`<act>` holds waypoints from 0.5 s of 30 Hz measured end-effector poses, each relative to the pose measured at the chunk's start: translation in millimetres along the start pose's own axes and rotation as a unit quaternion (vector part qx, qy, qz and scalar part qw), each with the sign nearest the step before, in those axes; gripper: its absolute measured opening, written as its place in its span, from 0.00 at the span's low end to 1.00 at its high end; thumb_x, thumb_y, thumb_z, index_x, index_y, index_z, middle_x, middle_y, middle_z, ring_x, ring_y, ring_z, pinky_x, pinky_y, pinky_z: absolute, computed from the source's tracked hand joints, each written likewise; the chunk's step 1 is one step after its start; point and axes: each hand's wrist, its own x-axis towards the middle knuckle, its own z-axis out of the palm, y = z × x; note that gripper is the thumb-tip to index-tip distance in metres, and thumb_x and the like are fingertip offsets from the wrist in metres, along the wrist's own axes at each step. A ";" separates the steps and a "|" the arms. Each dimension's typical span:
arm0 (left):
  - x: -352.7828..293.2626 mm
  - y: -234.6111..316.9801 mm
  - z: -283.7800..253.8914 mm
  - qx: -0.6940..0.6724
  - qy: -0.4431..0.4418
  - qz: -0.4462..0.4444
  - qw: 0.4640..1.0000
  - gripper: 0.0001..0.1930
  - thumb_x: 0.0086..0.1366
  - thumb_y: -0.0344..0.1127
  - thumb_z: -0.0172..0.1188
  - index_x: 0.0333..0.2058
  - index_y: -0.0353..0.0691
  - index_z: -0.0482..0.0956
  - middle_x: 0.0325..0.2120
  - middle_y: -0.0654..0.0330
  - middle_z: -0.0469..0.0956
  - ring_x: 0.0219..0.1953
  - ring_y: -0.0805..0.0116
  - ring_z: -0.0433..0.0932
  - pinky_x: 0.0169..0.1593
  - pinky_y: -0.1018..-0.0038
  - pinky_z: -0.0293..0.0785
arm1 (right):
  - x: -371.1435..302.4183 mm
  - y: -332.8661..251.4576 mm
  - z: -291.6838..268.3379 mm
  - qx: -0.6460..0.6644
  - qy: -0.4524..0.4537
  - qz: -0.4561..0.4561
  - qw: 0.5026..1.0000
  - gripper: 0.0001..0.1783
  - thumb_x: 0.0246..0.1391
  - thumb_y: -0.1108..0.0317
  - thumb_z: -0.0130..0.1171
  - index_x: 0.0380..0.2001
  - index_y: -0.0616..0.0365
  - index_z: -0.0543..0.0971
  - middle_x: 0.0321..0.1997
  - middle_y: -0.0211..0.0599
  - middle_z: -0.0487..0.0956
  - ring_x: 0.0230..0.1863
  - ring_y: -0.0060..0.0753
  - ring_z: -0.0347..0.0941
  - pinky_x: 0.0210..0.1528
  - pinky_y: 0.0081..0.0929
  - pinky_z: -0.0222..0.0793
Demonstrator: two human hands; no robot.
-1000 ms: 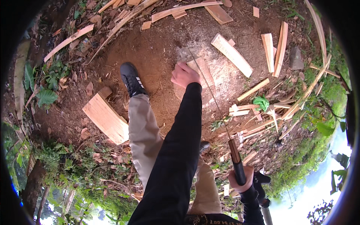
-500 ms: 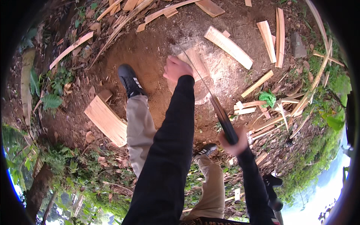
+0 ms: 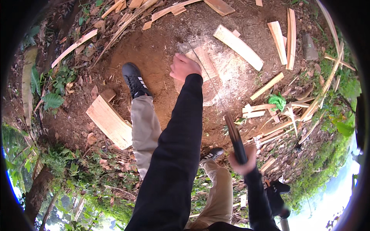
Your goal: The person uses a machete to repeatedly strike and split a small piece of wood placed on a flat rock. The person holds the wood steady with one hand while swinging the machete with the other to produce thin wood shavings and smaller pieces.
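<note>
My left hand is closed, knuckles up, at the left side of a pale wooden block; its fingertips are partly hidden. The block rests on a round stump dusted with pale sawdust. My right hand is wrapped round the brown and black handle of a long-bladed hand tool. Its thin blade, seen nearly edge-on, runs up past my left hand and over the block. Whether the edge is toothed cannot be made out.
A broad plank lies left of my left shoe. Split wood pieces are scattered ahead and to the right. Near a green crumpled wrapper lie several thin strips. Leafy plants grow at the left.
My right hand and the tool have drawn slightly back toward me, so the handle sits lower and farther from the stump. My left hand stays by the block.
</note>
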 end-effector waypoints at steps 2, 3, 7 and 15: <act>2.7 -0.7 -0.9 0.007 -0.009 -0.009 1.000 0.24 0.72 0.47 0.34 0.33 0.42 0.79 0.29 0.52 0.81 0.39 0.49 0.77 0.46 0.54 0.61 | -36.6 -11.5 -15.1 -0.059 0.002 0.020 0.998 0.05 0.38 0.72 0.60 0.16 0.56 0.74 0.08 0.28 0.67 0.09 0.24 0.64 0.14 0.26 0.59; 4.4 -2.1 -1.3 0.014 -0.010 -0.016 1.000 0.23 0.72 0.47 0.35 0.33 0.42 0.79 0.30 0.53 0.81 0.40 0.51 0.76 0.47 0.56 0.60 | -41.8 -27.6 -21.6 -0.047 -0.012 0.059 0.997 0.04 0.38 0.71 0.60 0.16 0.56 0.75 0.09 0.27 0.68 0.09 0.24 0.65 0.14 0.25 0.60; 1.2 23.2 3.7 -0.003 -0.035 -0.021 0.999 0.23 0.72 0.47 0.36 0.33 0.42 0.79 0.31 0.55 0.80 0.41 0.53 0.75 0.49 0.57 0.59 | 65.5 5.9 -0.7 0.002 0.009 -0.002 1.000 0.10 0.43 0.70 0.65 0.16 0.58 0.75 0.10 0.26 0.68 0.12 0.17 0.64 0.15 0.23 0.58; 1.8 5.1 2.3 0.019 -0.029 -0.017 0.999 0.25 0.72 0.49 0.33 0.35 0.44 0.80 0.33 0.54 0.81 0.43 0.57 0.75 0.50 0.59 0.59 | -49.6 14.5 -30.4 -0.067 0.004 0.063 0.996 0.10 0.39 0.73 0.58 0.10 0.57 0.70 0.07 0.31 0.68 0.09 0.30 0.66 0.14 0.29 0.59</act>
